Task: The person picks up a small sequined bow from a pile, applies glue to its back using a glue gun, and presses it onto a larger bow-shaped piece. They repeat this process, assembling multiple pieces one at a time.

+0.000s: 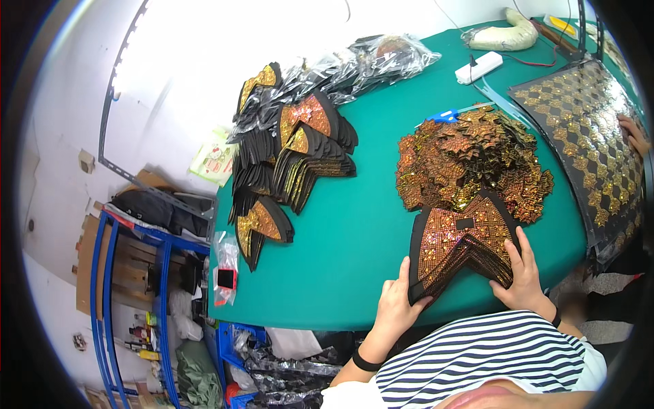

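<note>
Nearest to us is our striped top (477, 347), with a dark wristband (366, 361) on the left arm and another on the right. Our left grip (398, 303) grasps the lower left side of a sequined stack (443, 238), fingers along its edge and thumb at the corner. Our right grip (524, 283) grasps the opposite side, fingers partly spread. The stack lies between them near the front edge of the green worktop (327, 273); its pieces are black-edged and copper-beaded, notched at the bottom like a V, and the top one has a small dark rectangle (464, 223) on it.

Just beyond, against the stack's upper edge, we see a heap of copper and gold beaded pieces (470, 157). To the left lie a clear pouch with a red and black item (225, 278) and a small gold-and-black pile (262, 221); behind that stand rows of similar sequined pieces (310, 150). On the right, another person's hand (635, 135) touches a black sheet with gold motifs (579, 129).

Farther back, we find a blue-handled tool (446, 116) behind the heap, then clear plastic bags (340, 65), a white power strip (484, 67) and a curved, wrapped cream object (507, 37).
</note>
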{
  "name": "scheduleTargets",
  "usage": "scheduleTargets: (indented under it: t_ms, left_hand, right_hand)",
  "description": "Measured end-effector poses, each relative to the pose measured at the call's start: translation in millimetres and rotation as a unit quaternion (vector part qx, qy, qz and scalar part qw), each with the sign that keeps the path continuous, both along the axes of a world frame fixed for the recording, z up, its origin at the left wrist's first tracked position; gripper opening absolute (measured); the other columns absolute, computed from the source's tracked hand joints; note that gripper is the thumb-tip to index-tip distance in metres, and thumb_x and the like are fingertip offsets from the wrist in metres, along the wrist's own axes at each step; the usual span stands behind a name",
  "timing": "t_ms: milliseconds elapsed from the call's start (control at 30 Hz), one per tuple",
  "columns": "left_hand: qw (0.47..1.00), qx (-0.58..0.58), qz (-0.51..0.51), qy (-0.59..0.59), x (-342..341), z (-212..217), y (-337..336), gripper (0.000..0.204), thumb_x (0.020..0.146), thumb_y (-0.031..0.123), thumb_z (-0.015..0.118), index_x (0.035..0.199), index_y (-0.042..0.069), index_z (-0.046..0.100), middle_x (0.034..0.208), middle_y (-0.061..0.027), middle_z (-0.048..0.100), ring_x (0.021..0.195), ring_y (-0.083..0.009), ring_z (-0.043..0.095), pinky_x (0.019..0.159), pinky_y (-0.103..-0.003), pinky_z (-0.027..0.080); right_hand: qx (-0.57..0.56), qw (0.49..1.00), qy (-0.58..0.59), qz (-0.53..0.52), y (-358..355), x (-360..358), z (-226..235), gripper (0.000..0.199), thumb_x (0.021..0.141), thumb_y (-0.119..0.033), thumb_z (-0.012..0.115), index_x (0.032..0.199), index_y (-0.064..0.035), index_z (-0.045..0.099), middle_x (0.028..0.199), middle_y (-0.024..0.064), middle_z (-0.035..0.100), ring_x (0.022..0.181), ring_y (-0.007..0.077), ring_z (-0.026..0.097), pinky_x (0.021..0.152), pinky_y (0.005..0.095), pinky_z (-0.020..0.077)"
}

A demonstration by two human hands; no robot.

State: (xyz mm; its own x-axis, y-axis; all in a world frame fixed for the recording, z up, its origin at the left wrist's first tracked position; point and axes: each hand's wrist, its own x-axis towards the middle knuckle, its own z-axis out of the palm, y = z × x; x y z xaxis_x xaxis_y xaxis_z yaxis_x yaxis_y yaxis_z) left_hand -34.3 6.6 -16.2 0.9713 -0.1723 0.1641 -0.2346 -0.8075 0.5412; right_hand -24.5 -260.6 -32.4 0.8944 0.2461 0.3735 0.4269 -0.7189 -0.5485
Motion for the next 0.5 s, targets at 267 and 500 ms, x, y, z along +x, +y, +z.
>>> scheduleTargets:
  t_ms: [267, 500]
  left_hand:
    - [1.0, -0.008, -0.01, -0.019, -4.0, -5.7, 0.6, 0.092, 0.06, 0.017, 0.076, 0.133, -0.001, 0.022, 0.085, -0.0137, 0.055, 0.076, -0.028, 0.049, 0.071, -0.034, 0.043]
    - [1.0, 0.026, -0.018, 0.001, -4.9, -3.6, -1.2, 0.105, 0.056, 0.023, 0.079, 0.135, -0.001, 0.014, 0.088, -0.0131, 0.055, 0.08, -0.0285, 0.048, 0.077, -0.035, 0.04]
  right_hand:
    - [0.011, 1.0, 0.005, 0.003, -0.3, -2.6, 3.7, 0.088, 0.057, -0.009, 0.071, 0.132, -0.0099, 0.025, 0.135, 0.0241, 0.018, 0.12, 0.0404, 0.03, 0.094, 0.0447, 0.0324]
    - [0.008, 1.0, 0.004, 0.003, 0.4, -1.9, 1.5, 0.088, 0.057, -0.009, 0.071, 0.132, -0.0099, 0.024, 0.136, 0.024, 0.018, 0.12, 0.0407, 0.03, 0.095, 0.0451, 0.0322]
